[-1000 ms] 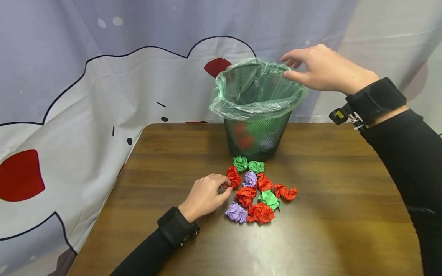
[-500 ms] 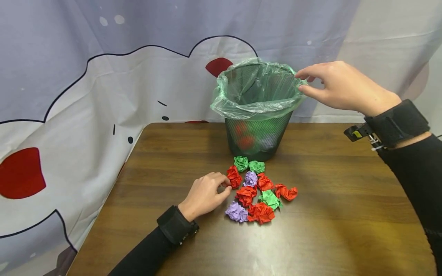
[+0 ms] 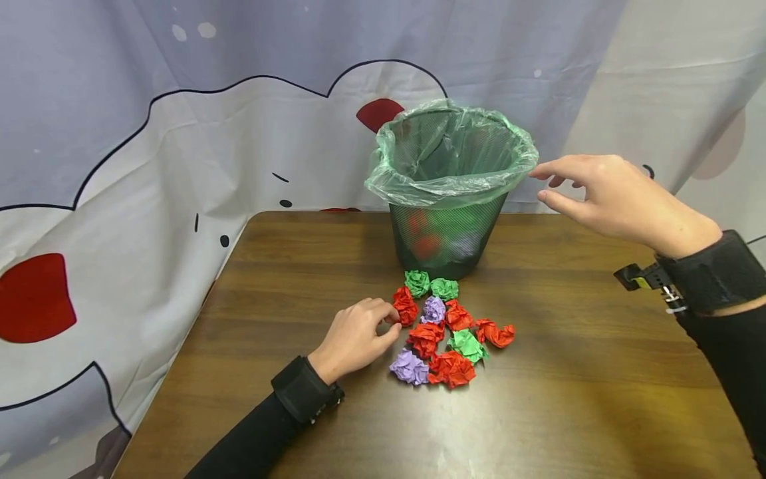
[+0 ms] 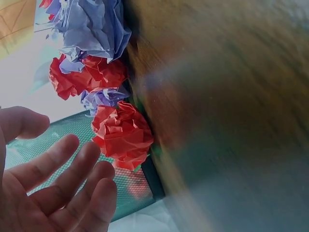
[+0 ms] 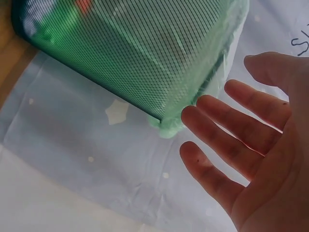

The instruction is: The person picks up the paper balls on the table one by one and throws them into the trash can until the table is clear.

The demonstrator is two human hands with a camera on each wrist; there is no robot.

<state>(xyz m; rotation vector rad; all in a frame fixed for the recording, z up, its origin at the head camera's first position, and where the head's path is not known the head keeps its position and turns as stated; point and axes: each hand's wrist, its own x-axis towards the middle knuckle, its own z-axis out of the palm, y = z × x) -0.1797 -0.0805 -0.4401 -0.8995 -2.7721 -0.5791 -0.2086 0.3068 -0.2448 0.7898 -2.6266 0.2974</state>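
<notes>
My left hand (image 3: pixel 358 336) rests low over the table, relaxed fingers right beside a crumpled red paper ball (image 3: pixel 405 307). In the left wrist view its fingers (image 4: pixel 72 183) are loosely bent with nothing in them, and the red paper ball (image 4: pixel 122 135) sits just past the tips. Right of the mesh wastebasket (image 3: pixel 445 233), my right hand (image 3: pixel 622 199) hangs in the air with loose fingers and holds nothing. A green plastic bag (image 3: pixel 443 189) lines the basket and folds over its rim. Red and other coloured shapes show through the mesh.
Several more crumpled balls lie clustered before the basket: purple (image 3: pixel 409 367), green (image 3: pixel 468 346) and red (image 3: pixel 452 370). A twisted red paper piece (image 3: pixel 495 334) lies at the cluster's right. Behind the wooden table (image 3: pixel 568 319) hangs a printed curtain (image 3: pixel 179 153).
My right hand has moved from over the basket's right rim, down and to the right, away from it. The left hand and the paper balls have stayed in place.
</notes>
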